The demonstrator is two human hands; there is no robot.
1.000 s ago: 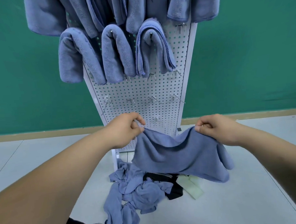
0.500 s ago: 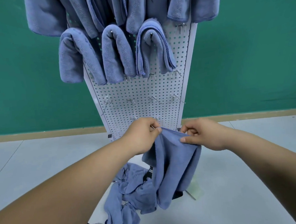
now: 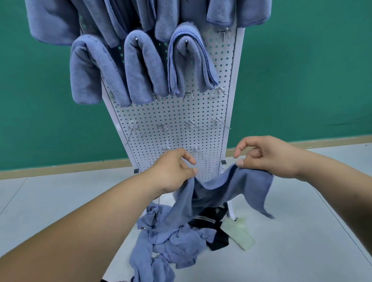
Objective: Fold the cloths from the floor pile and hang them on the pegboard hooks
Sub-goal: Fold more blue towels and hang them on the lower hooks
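Now the left hand (image 3: 171,170) and right hand (image 3: 268,155), held apart, each pinch the blue cloth's (image 3: 227,188) top edge; it sags between them before the white pegboard (image 3: 174,111), above the floor pile (image 3: 171,242).

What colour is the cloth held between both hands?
Plain slate blue: the cloth shows best in the head view.
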